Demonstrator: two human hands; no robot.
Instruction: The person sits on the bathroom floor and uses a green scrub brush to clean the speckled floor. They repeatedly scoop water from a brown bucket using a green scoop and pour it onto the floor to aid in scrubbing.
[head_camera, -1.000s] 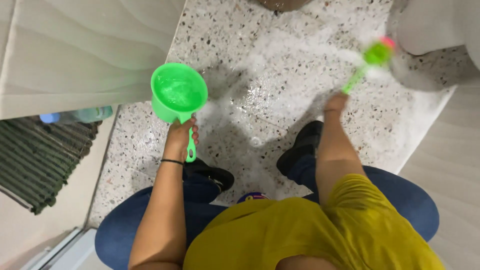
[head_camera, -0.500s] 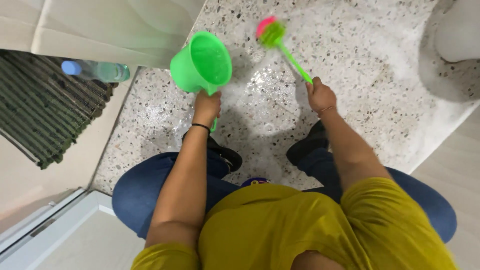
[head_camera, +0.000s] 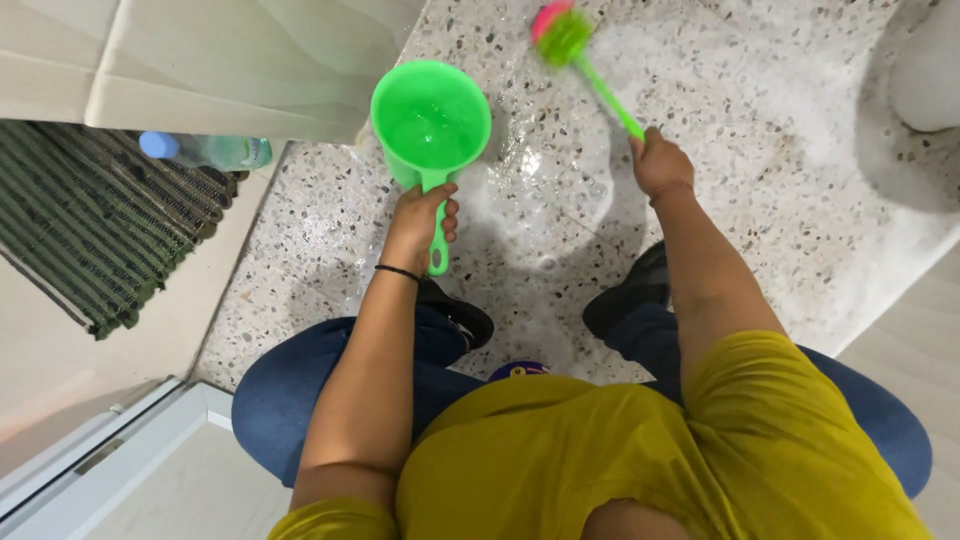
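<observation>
My left hand (head_camera: 422, 222) grips the handle of a bright green plastic water scoop (head_camera: 431, 118), held level above the floor with water in it. My right hand (head_camera: 660, 163) holds the green handle of a scrubbing brush (head_camera: 562, 35) whose green and pink head rests on the floor ahead of me, blurred by motion. Soapy foam (head_camera: 560, 190) covers the speckled terrazzo floor (head_camera: 720, 80) between the scoop and the brush. My two dark shoes stand on the wet floor below my hands.
A dark green ribbed mat (head_camera: 90, 230) lies at the left, with a plastic bottle (head_camera: 205, 151) lying at its far edge. A pale wall or door panel (head_camera: 220, 60) rises at the top left. A white fixture (head_camera: 925, 70) stands at the top right.
The brush head has swung from the far right of the floor to the middle in front of me. The scoop has stayed in my left hand, nearly level.
</observation>
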